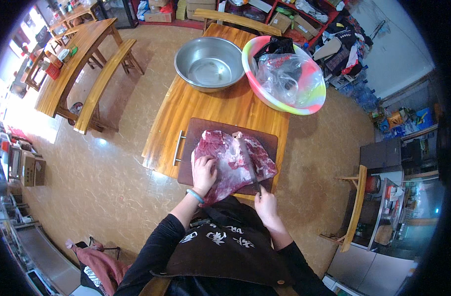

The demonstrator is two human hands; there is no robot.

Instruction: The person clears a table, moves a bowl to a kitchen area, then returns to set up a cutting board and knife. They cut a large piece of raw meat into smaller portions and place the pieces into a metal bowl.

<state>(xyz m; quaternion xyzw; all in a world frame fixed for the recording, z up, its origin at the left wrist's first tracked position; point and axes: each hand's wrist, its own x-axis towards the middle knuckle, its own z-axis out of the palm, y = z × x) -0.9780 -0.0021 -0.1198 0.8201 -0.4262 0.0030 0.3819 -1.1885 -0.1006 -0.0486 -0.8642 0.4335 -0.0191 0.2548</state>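
A large slab of raw red meat point(225, 162) with white fat covers most of a dark brown cutting board point(195, 127). Its near end hangs over the board's front edge. My left hand point(205, 173) presses on the left part of the meat with bent fingers. In my right hand point(266, 203) is the handle of a knife point(250, 164), whose blurred blade lies along the right part of the meat, pointing away from me. How deep the blade sits in the meat I cannot tell. The board has a metal bar handle point(178, 148) on its left side.
Behind the board, a steel basin point(209, 83) stands on the wooden table point(166, 122). A multicoloured plastic basin point(260, 97) to its right holds clear and black plastic bags point(281, 76). A wooden bench point(109, 79) is at the left, another bench point(355, 211) at the right.
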